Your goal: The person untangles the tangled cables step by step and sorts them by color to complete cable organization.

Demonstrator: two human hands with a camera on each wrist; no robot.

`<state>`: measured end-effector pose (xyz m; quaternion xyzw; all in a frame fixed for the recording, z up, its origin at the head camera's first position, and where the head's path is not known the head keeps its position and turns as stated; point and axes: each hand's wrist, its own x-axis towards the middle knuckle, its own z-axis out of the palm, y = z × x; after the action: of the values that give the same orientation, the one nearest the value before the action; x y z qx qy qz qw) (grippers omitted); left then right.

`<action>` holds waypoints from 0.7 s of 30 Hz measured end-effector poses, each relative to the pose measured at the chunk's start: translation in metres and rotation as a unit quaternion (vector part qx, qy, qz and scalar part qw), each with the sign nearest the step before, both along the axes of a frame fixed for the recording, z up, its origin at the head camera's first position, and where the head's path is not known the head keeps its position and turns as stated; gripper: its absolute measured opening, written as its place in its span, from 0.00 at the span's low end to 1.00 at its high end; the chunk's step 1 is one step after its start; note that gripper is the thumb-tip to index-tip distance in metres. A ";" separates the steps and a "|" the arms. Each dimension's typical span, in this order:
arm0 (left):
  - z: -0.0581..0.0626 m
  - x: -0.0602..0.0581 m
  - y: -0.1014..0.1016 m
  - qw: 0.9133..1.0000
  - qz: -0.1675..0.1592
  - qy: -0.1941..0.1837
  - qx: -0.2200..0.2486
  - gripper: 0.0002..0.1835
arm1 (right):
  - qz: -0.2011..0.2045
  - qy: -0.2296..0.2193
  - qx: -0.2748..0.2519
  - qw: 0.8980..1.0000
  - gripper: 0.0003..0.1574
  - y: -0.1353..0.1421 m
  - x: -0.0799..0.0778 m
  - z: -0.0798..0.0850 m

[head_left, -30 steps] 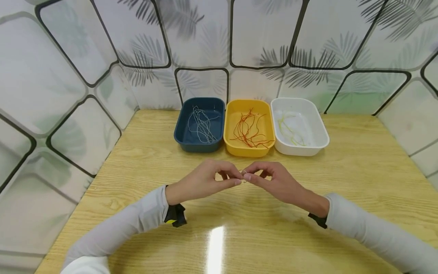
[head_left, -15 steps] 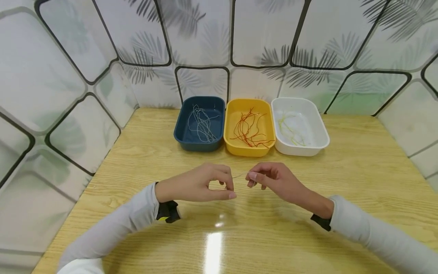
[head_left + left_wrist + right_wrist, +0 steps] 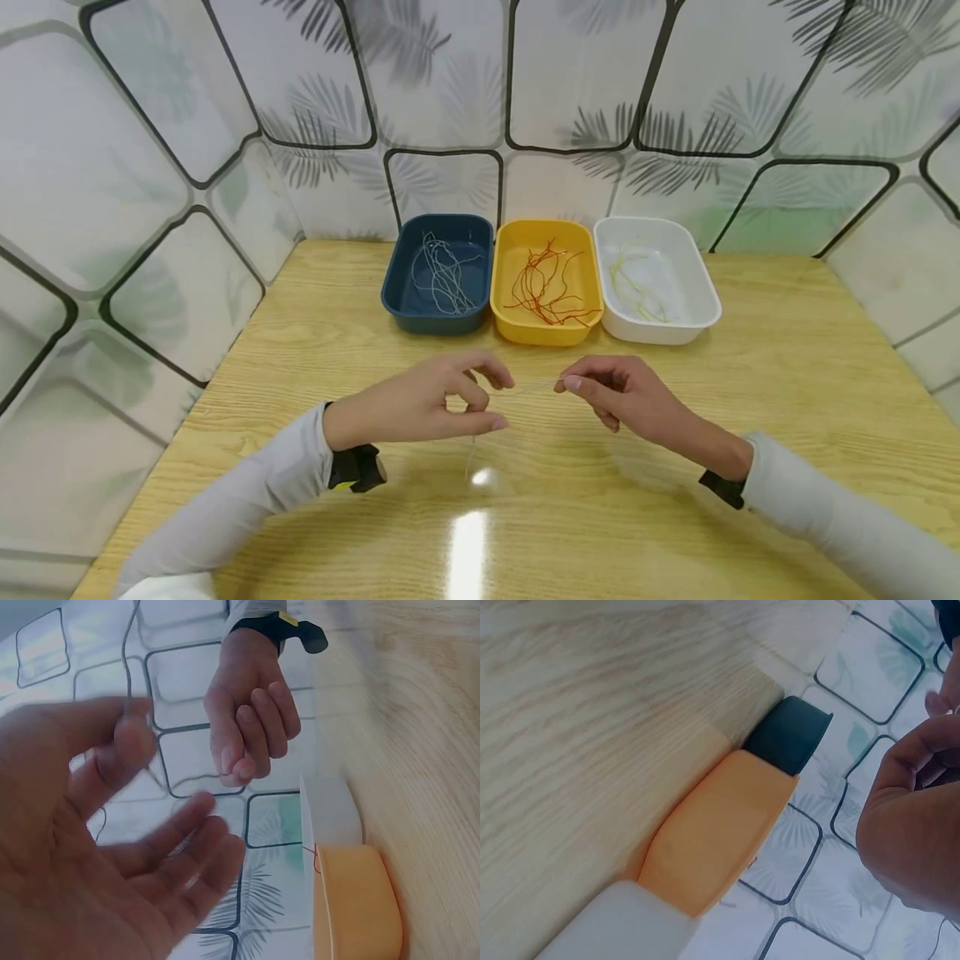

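Observation:
A thin pale string (image 3: 126, 649) runs through my left hand (image 3: 420, 400), pinched between the thumb and a bent finger. Its other fingers (image 3: 214, 844) are spread in the left wrist view. One end of the string hangs below that hand in the head view. Facing it, my right hand (image 3: 630, 398) pinches another part of the string between thumb and index finger, the remaining fingers curled in. Faintly, the string spans the gap between the two hands above the wooden table. In the right wrist view the right hand (image 3: 915, 825) hides its own fingertips.
Three tubs stand side by side behind the hands: a dark blue one (image 3: 437, 323) with pale strings, a yellow one (image 3: 543, 335) with red strings, and a white one (image 3: 660, 333) with yellow strings. A patterned wall covering (image 3: 562, 83) rises behind them.
My hands were together at the fingertips and have drawn apart, left hand leftward, right hand rightward. The string now stretches between them, and a tail hangs below the left hand.

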<state>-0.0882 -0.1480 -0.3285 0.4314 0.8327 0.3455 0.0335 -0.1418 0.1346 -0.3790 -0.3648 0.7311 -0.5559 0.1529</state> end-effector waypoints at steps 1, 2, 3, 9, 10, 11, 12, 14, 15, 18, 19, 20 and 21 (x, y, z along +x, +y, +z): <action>0.000 0.000 -0.001 1.000 0.013 -0.012 0.006 0.15 | 0.001 0.005 -0.003 1.000 0.13 0.002 0.000 0.000; 0.000 0.001 -0.001 0.999 0.022 -0.028 0.014 0.14 | 0.004 0.007 -0.006 1.000 0.12 0.004 -0.001 0.001; 0.000 0.001 -0.002 0.999 0.028 -0.040 0.022 0.12 | 0.007 0.010 -0.009 1.000 0.12 0.006 -0.001 0.001; 0.002 0.001 -0.004 0.993 0.040 -0.099 0.055 0.16 | 0.011 0.002 -0.026 1.000 0.11 0.017 -0.002 0.005; 0.003 0.001 -0.005 0.992 0.047 -0.105 0.057 0.18 | 0.012 0.002 -0.025 1.000 0.11 0.018 -0.003 0.006; 0.004 0.000 -0.006 0.991 0.055 -0.110 0.059 0.20 | 0.013 0.003 -0.022 1.000 0.11 0.020 -0.003 0.008; 0.004 0.000 -0.007 0.989 0.066 -0.115 0.058 0.21 | 0.015 0.004 -0.019 1.000 0.11 0.021 -0.003 0.009; 0.005 -0.001 -0.009 0.987 0.090 -0.123 0.056 0.20 | 0.018 0.011 -0.012 1.000 0.11 0.024 -0.004 0.011; 0.006 -0.002 -0.011 0.986 0.101 -0.126 0.053 0.18 | 0.020 0.015 -0.009 1.000 0.11 0.025 -0.005 0.012; 0.005 -0.004 -0.014 0.984 0.116 -0.131 0.042 0.14 | 0.028 0.026 -0.002 0.999 0.11 0.030 -0.006 0.014; 0.005 -0.004 -0.014 0.984 0.112 -0.131 0.037 0.13 | 0.028 0.034 0.004 0.999 0.11 0.032 -0.006 0.014; 0.005 -0.005 -0.015 0.985 0.104 -0.131 0.033 0.13 | 0.023 0.048 0.014 0.998 0.11 0.033 -0.006 0.014; 0.004 -0.005 -0.015 0.987 0.091 -0.129 0.027 0.12 | 0.016 0.062 0.025 0.998 0.10 0.035 -0.007 0.013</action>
<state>-0.0936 -0.1631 -0.3243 0.3069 0.8474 0.4223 0.0971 -0.1484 0.1698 -0.3657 -0.4059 0.7471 -0.5112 0.1256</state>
